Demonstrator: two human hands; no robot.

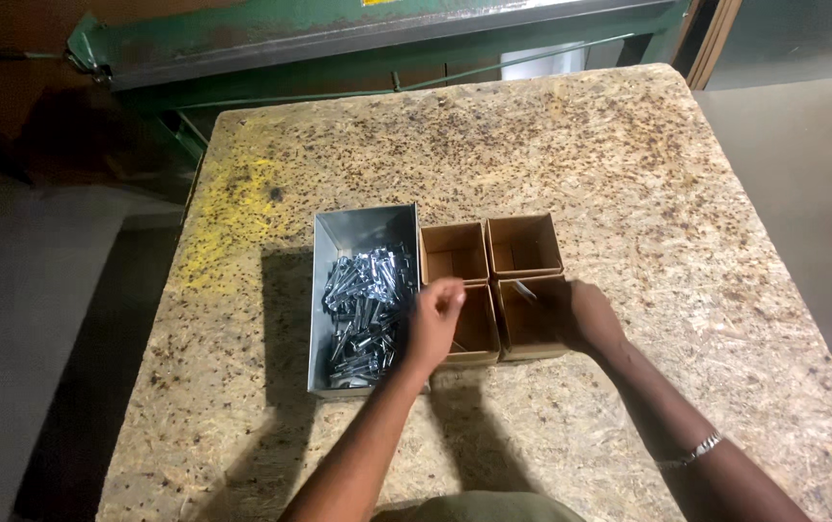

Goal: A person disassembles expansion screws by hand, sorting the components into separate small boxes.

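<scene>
- Garment edge, olive, at the bottom of the view: cut off, kind not readable.
- Forearms, two, bare, rising from the near edge; right wrist carries a metal bracelet.
- Counter: chipboard top, speckled, yellow stain at the far left; near corners cut off by the frame.
- Left hand: fingers drawn together over the seam between the tray and the near-left box; it appears to pinch something small, but the item is hidden by the fingers.
- Right hand: at the right wall of the near-right box, fingers curled; a thin bright piece, likely one bolt, shows at its fingertips. Whether it is gripped or only touched cannot be told.
- Metal tray: open, grey, left of the boxes, near half heaped with bright bolts; exact kind hard to make out.
- Cardboard boxes, four, in a square touching the tray: near-left box, near-right box, far-left box, far-right box. Far pair look empty; near pair partly covered by the hands.
- Step in hand, as judged: moving bolts from tray into boxes. Next move calls for a clean release inside a box wall, not on a rim.
- Green machine frame beyond the counter: upper part cut off.
</scene>
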